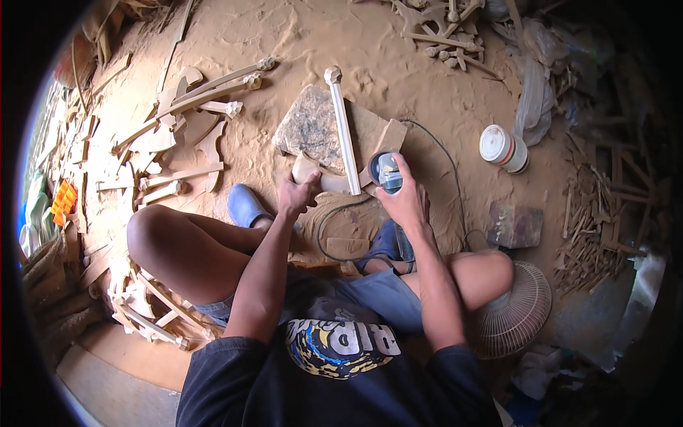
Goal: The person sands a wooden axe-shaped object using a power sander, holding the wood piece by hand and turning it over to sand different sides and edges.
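Fan cage (514, 311) close at your right, both hands out over the sandy floor (299, 43).
Past your blue left clog (245, 205), your left hand (304, 191) has its fingers closed on one end of a curved wooden piece (332, 183), at the near side of the stone block (306, 132); your right hand (408, 203) has its fingers wrapped around a round-headed power tool (389, 173) by the other end. Beyond, a slim wooden post (341, 121) lies across the block, and farther off sits a heap of wooden parts (448, 39).
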Tool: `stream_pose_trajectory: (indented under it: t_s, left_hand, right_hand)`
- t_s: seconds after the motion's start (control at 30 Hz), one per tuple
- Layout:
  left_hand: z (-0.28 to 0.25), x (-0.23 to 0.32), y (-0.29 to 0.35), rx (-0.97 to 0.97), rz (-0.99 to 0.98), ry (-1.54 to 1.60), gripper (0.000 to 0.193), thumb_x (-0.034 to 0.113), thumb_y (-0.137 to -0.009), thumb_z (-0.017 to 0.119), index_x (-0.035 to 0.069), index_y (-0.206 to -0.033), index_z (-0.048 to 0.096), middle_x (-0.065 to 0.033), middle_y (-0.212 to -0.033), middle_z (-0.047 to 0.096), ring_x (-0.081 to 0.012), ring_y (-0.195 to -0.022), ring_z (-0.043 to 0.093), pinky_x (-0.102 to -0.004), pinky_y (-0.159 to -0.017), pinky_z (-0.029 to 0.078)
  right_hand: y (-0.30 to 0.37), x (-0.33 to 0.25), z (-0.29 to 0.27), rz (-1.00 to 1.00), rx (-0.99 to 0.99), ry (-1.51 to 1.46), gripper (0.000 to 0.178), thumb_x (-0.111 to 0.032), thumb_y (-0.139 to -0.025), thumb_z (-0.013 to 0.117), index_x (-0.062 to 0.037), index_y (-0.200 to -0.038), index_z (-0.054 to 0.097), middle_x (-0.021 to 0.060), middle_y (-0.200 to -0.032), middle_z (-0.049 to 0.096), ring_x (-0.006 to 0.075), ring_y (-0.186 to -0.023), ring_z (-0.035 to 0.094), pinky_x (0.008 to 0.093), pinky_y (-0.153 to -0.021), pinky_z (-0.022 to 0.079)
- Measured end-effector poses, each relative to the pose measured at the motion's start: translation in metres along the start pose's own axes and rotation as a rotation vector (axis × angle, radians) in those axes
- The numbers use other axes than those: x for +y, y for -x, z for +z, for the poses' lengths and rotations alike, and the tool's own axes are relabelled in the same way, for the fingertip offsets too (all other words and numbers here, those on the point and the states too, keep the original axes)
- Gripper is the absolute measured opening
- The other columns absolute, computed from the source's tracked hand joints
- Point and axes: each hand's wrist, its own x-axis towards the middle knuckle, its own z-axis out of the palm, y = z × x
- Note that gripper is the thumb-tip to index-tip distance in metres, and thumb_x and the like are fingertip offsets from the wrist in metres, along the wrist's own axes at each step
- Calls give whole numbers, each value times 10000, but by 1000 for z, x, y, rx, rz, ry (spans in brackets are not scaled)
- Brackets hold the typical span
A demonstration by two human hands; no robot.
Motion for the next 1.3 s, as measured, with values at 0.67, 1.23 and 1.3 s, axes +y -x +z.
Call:
stream_pose_trajectory:
  t_s: [0.67, 1.23, 1.3]
  left_hand:
    - [1, -1, -1, -29, 7, 22, 622, 458, -944, 852, -25, -1281, 654, -132, -819, 749, -190, -504, 677, -313, -366, 445]
    - [-4, 9, 4, -25, 16, -36, 618, 472, -963, 830, 4, -1316, 634, -135, -847, 754, -201, -528, 693, -301, -359, 455]
    - [-3, 8, 5, -15, 29, -8, 583, 470, -950, 842, 0, -1248, 669, -125, -799, 758, -190, -495, 684, -308, -367, 465]
  right_hand:
    - [-9, -18, 9, 15, -28, 11, 860, -177, -826, 826, -282, -1604, 474, 287, -1175, 757, 532, -1058, 715, 605, -906, 588]
    - [-8, 4, 2, 64, 5, 10, 867, -224, -821, 827, -243, -1614, 477, 249, -1287, 749, 489, -1154, 718, 566, -970, 584]
    - [-7, 5, -3, 109, -16, 47, 865, -228, -819, 830, -230, -1610, 480, 239, -1309, 743, 484, -1159, 717, 561, -975, 586]
